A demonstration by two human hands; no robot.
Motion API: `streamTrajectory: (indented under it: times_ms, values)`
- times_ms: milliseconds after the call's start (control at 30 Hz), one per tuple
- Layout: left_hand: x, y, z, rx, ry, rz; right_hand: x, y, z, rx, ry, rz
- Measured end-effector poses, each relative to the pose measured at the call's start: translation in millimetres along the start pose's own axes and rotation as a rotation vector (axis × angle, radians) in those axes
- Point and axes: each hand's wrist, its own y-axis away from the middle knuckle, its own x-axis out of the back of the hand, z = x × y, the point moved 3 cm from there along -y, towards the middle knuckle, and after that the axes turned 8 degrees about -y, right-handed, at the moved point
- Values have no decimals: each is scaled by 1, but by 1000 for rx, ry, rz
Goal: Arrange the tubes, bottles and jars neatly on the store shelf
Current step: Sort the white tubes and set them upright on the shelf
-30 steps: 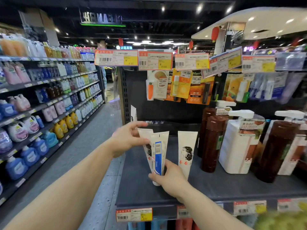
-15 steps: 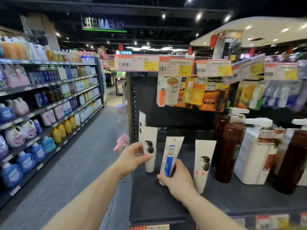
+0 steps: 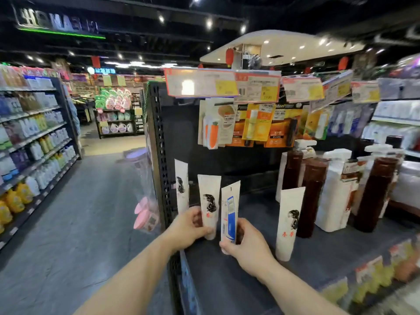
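Several white tubes stand cap-down on the dark shelf (image 3: pixel 250 280). My left hand (image 3: pixel 189 229) grips the base of a tube printed with a dark-haired head (image 3: pixel 209 201), near the shelf's left end. My right hand (image 3: pixel 246 244) holds the base of a tube turned back-out, showing its blue label (image 3: pixel 230 210), just right of the first. Another tube (image 3: pixel 181 185) stands behind them at the far left. A fourth tube (image 3: pixel 288 221) stands alone to the right. Brown (image 3: pixel 311 196) and white pump bottles (image 3: pixel 334 196) fill the shelf's right part.
A black perforated upright (image 3: pixel 159 155) marks the shelf's left end, with pink items (image 3: pixel 143 214) hanging on it. Carded products (image 3: pixel 250 123) hang under price tags (image 3: pixel 227 85) above. An aisle (image 3: pixel 91 212) with detergent shelves (image 3: pixel 34 144) lies to the left.
Both hands have carried their tubes left toward the shelf's end and slid down to the tube bases. The view has swung left and closer.
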Motion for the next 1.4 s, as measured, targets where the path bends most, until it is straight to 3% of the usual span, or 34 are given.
streamTrajectory:
  times_ms: [333, 367, 467, 533, 633, 800, 933, 1400]
  values:
    - [6, 1, -2, -7, 85, -92, -3, -2, 3, -34, -19, 35]
    - [12, 2, -1, 0, 89, -38, -3, -2, 3, -33, -14, 34]
    - [38, 6, -2, 54, 79, 388, 0, -2, 2, -37, -13, 15]
    - [51, 4, -9, 107, 64, 576, 1, -1, 2, -44, -33, -7]
    - [57, -13, -26, 182, 107, 498, 1, 0, 2, -49, -46, -27]
    - [51, -43, -36, 117, 167, 294, 0, -2, 8, -44, -61, -28]
    - [42, -52, -38, 155, -17, 349, -1, -3, 12, -34, -54, -26]
    - [11, -22, -15, 90, 0, 262, 0, -3, 12, -19, -13, -14]
